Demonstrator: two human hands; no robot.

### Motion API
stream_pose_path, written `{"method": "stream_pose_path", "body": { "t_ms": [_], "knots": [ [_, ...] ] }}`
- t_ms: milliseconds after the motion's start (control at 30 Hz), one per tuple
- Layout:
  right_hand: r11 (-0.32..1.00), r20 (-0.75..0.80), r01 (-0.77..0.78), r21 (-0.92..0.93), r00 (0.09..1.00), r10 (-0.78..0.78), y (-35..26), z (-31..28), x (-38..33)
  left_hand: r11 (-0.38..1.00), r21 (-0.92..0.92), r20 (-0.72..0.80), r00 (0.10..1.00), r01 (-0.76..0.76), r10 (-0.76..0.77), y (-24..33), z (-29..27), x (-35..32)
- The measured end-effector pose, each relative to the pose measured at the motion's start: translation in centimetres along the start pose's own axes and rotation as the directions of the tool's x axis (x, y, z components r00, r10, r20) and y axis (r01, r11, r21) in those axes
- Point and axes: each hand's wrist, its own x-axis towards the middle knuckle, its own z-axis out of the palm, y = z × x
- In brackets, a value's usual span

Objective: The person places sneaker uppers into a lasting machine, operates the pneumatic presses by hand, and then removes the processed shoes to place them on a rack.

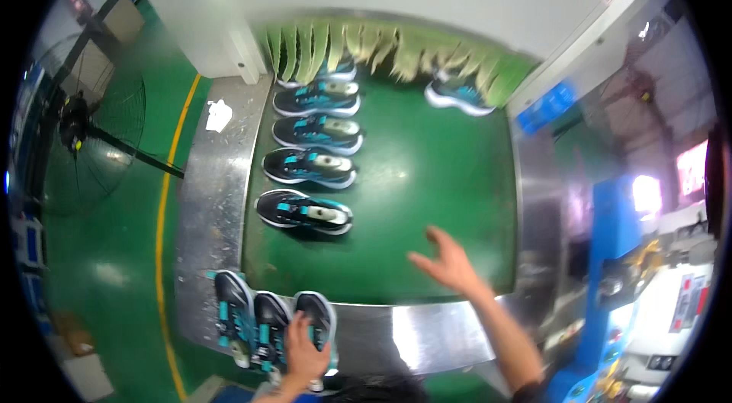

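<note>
Green belt [427, 197] already carries a row of four black-and-teal shoes [313, 166] plus one [456, 95] at the curtain, three shoes [271, 319] wait on the steel ledge, my left hand [305, 350] fingers clamped on the rightmost, my right hand [450, 262] spread empty over belt.

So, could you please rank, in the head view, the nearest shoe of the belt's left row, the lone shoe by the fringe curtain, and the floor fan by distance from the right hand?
From the right hand:
1. Nearest shoe of the left row, on the green belt, to its left.
2. Lone shoe, far end of the belt by the fringe curtain.
3. Floor fan, off the belt, far left on the floor.
</note>
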Motion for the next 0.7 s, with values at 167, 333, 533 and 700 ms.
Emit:
{"method": "stream_pose_path", "body": {
  "t_ms": [167, 333, 533, 700],
  "knots": [
    [0.760, 0.245, 0.543, -0.356, 0.840, -0.485, -7.5, 15.7, 17.1, 0.994, -0.105, -0.165, 0.986, 0.018, -0.035, -0.7, 3.2, 2.8],
    [0.830, 0.306, 0.516, -0.214, 0.842, -0.445, -10.4, 17.1, 21.1, 0.990, -0.105, -0.246, 0.962, 0.092, -0.116, 0.9, 3.0, 4.9],
    [0.957, 0.378, -0.151, 0.249, 0.924, 0.047, 0.2, 5.7, 7.1, 0.976, -0.119, -0.121, 0.973, 0.182, -0.196, 5.3, 4.7, 5.9],
    [0.381, 0.086, -0.289, 0.878, 0.879, 0.468, 6.5, -3.6, -13.6, 0.670, -0.712, -0.179, 0.977, -0.211, 0.118, 12.2, 2.8, 7.1]
  ]
}}
